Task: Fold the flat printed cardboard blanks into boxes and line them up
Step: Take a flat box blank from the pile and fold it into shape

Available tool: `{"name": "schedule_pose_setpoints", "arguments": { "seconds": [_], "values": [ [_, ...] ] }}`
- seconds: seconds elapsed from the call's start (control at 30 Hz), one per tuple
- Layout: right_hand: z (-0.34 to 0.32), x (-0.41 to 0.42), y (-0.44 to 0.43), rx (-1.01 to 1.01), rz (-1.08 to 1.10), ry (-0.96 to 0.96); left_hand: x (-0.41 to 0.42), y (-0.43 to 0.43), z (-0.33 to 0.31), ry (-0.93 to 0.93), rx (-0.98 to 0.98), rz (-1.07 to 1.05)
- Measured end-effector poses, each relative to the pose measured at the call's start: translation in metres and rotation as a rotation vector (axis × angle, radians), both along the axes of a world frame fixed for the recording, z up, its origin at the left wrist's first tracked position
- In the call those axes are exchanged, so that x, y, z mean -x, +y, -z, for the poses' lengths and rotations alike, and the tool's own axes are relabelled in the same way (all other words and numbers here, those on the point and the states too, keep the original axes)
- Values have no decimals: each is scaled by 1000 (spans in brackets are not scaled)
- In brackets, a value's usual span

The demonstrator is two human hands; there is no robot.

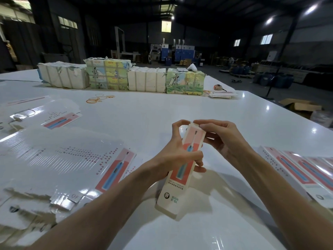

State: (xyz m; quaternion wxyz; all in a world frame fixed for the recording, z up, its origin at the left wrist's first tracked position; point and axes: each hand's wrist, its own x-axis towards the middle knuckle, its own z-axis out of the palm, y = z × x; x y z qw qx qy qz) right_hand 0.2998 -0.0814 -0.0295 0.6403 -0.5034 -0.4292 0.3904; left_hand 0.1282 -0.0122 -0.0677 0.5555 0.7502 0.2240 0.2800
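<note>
I hold a long narrow box (177, 184) printed with a blue toothbrush on red and pink, tilted above the white table (162, 109). My left hand (177, 156) grips its middle, thumb across the printed face, one finger up at the far end. My right hand (218, 136) pinches the flap at the box's far end. A fanned stack of flat printed blanks (72, 159) lies on the left. Folded boxes (306, 174) lie side by side in a row at the right edge.
More flat blanks (59, 118) lie at the far left. Strapped bundles of cardboard (119, 76) form a row across the back of the table. Rubber bands (99, 99) lie in front of them. A small pile of blanks (221, 94) sits at the back right corner.
</note>
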Motion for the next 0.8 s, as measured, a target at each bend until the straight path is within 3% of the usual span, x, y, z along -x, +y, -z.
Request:
{"name": "schedule_pose_setpoints", "arguments": {
  "seconds": [0.3, 0.53, 0.8],
  "values": [
    [5, 10, -1, -51, -104, -58, 3, 6, 2, -98, 19, 0],
    [11, 21, 0, -142, 100, -298, 1, 8, -1, -155, 125, -12],
    [19, 16, 1, -188, 113, -353, 4, 4, 0, -155, 191, 12]
  ]
}}
